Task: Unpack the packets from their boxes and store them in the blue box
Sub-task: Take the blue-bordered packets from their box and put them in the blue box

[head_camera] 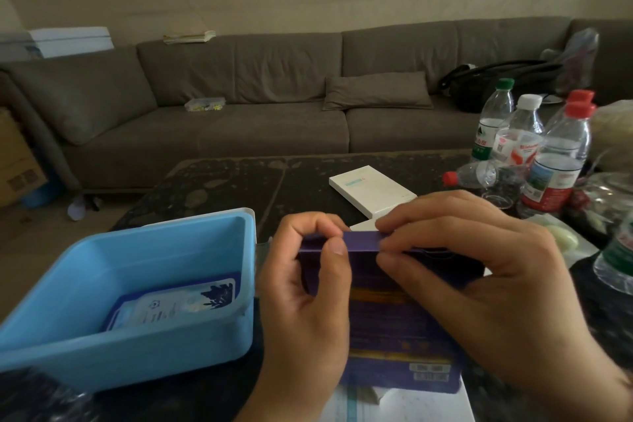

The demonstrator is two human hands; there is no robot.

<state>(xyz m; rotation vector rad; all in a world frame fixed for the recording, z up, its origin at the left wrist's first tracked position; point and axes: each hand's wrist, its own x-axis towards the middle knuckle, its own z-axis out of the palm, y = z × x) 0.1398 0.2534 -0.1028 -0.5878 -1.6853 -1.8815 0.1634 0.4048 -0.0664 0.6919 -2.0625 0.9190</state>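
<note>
Both hands, left hand point(305, 288) and right hand point(479, 271), pinching purple box point(394, 325) top flap; blue box point(85, 353) at 9 o'clock, touching counter point(239, 181) near edge.

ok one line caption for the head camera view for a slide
Both hands, left and right, work the top flap of a purple box beside a blue box holding one packet.

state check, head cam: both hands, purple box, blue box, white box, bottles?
left hand: pinching purple box's top flap
right hand: pinching same flap
purple box: upright, held, flap closed or barely lifted
blue box: open, packets lying inside
white box: flat on table, closed
bottles: capped, upright; one lying on its side
</note>
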